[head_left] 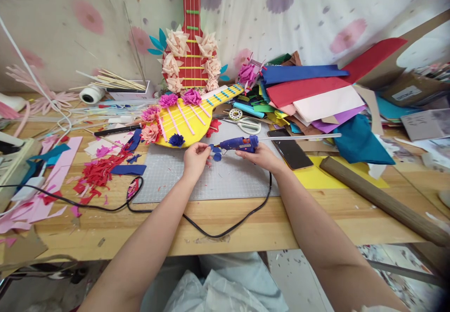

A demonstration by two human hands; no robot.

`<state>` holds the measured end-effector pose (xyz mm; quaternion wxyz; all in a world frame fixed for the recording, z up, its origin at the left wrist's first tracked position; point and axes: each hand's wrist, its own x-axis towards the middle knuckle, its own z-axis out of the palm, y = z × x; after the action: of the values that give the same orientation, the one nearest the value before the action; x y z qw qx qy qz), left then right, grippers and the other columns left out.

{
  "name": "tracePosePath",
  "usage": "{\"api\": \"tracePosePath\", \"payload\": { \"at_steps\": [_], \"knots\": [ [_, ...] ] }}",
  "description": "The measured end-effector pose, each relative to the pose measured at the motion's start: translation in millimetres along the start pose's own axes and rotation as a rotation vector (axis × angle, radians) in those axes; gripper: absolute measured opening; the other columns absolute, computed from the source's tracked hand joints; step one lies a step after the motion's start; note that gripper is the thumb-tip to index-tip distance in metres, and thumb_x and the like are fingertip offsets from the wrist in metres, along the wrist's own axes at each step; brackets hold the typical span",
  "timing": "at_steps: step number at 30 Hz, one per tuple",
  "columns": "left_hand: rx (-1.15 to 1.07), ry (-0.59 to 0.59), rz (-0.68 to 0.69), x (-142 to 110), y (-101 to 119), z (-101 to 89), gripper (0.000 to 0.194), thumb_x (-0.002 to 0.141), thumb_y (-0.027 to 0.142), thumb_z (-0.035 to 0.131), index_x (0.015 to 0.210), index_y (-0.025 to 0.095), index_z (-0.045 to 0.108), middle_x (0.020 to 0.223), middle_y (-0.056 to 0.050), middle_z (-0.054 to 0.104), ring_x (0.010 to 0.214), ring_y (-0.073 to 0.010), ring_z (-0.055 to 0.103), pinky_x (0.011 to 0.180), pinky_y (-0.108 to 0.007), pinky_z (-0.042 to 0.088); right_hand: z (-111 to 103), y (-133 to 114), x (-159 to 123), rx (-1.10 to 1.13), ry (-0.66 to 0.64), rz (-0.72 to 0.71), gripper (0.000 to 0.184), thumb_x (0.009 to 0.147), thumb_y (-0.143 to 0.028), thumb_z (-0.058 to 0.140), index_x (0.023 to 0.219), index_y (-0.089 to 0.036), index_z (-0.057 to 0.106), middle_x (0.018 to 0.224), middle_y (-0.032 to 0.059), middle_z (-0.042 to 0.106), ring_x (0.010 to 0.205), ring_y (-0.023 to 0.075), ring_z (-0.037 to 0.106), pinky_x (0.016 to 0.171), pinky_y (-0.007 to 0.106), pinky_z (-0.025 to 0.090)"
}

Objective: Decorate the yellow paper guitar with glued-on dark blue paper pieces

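My right hand [260, 157] is closed around a blue hot glue gun [236, 144] with a long clear glue stick [305, 137] out of its back. The nozzle points left, at the fingertips of my left hand [197, 158]. Those fingers are pinched on a small blue paper piece, partly hidden by the fingers and the nozzle. Just below the nozzle, blue paper petals [217, 156] lie on the grey cutting mat [172, 180]. Behind my left hand rests a yellow paper guitar [186, 124] trimmed with pink, peach and dark blue paper flowers.
A red paper guitar [191, 63] stands at the back. Coloured paper sheets [316, 96], scissors [249, 126] and a phone [290, 148] are to the right, with a brown tube [379, 197] nearer. Red paper scraps [101, 173] lie left. The black cord [225, 233] loops in front.
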<state>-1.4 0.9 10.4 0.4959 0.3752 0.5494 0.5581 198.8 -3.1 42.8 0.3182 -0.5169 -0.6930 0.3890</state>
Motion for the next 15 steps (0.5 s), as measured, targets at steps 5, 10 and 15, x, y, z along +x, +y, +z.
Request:
{"api": "tracePosePath", "payload": {
  "at_steps": [5, 10, 15],
  "knots": [
    [-0.001, -0.008, 0.004, 0.5, -1.3, 0.1, 0.017, 0.060, 0.021, 0.069, 0.070, 0.014, 0.058, 0.058, 0.003, 0.058, 0.042, -0.0085, 0.053, 0.032, -0.018, 0.041, 0.3, 4.1, 1.0, -0.030, 0.015, -0.008, 0.037, 0.071, -0.049, 0.065, 0.091, -0.017, 0.067, 0.066, 0.0015, 0.059, 0.068, 0.0168, 0.056, 0.061, 0.028, 0.044],
    [0.010, -0.019, 0.014, 0.1, -2.3, -0.2, 0.015, 0.061, 0.020, 0.068, 0.070, 0.014, 0.058, 0.058, 0.003, 0.057, 0.042, -0.0082, 0.053, 0.032, -0.017, 0.041, 1.0, 7.3, 2.4, -0.040, 0.027, -0.024, 0.041, 0.071, -0.049, 0.064, 0.097, -0.018, 0.068, 0.083, 0.0036, 0.067, 0.076, 0.0188, 0.060, 0.071, 0.032, 0.048],
    [0.026, -0.025, 0.014, 0.2, -2.8, 0.0, 0.015, 0.061, 0.020, 0.068, 0.070, 0.014, 0.058, 0.057, 0.003, 0.058, 0.042, -0.0076, 0.053, 0.032, -0.016, 0.041, 1.4, 7.7, 2.9, -0.030, 0.033, -0.042, 0.043, 0.071, -0.049, 0.064, 0.101, -0.019, 0.068, 0.092, 0.0044, 0.069, 0.083, 0.0203, 0.062, 0.077, 0.035, 0.049]
  ]
}}
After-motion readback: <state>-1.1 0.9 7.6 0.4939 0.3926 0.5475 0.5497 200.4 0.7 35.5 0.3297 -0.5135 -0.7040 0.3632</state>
